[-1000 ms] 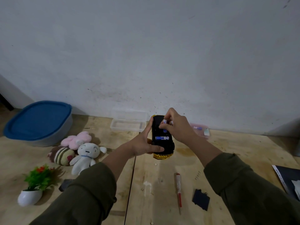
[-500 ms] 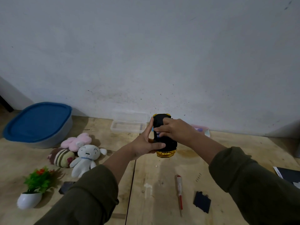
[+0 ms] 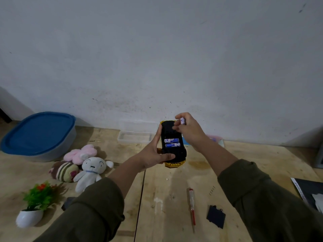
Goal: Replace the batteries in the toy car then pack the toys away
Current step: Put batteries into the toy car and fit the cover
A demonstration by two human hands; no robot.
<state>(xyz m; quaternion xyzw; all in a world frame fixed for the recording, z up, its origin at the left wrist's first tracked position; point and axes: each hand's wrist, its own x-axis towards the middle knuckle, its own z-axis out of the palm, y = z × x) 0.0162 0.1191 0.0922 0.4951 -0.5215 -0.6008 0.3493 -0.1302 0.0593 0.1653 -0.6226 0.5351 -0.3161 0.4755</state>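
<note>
Left hand: the left hand [image 3: 153, 155] grips the toy car [image 3: 173, 144] from the side, thumb laid across its near end, fingers stretched up its far flank, forearm reaching in from lower left.
Right hand: the right hand [image 3: 189, 131] is raised just above the car's far end, wrist bent, fingertips pinching one battery [image 3: 182, 121] clear of the car.
Toy car: one, held above the wooden table [image 3: 244, 159] with its black underside up and yellow body showing at both ends; the battery bay lies open.
Batteries in bay: two blue-and-white cells [image 3: 172, 142] sit side by side across the compartment.
Battery cover: one dark cover [image 3: 215, 216] lies on the table near the right sleeve, apart from the car.
Screwdriver: one red-handled screwdriver [image 3: 192, 207] lies just left of the cover.
Plush toys: three, grouped at left, a white one [image 3: 90, 171], a pink one [image 3: 81, 153] and a striped one [image 3: 64, 171].
Storage tub: one grey tub with a blue lid [image 3: 37, 132] stands behind them against the wall.
Potted plant: one small plant in a white pot [image 3: 32, 208] stands at near left.
</note>
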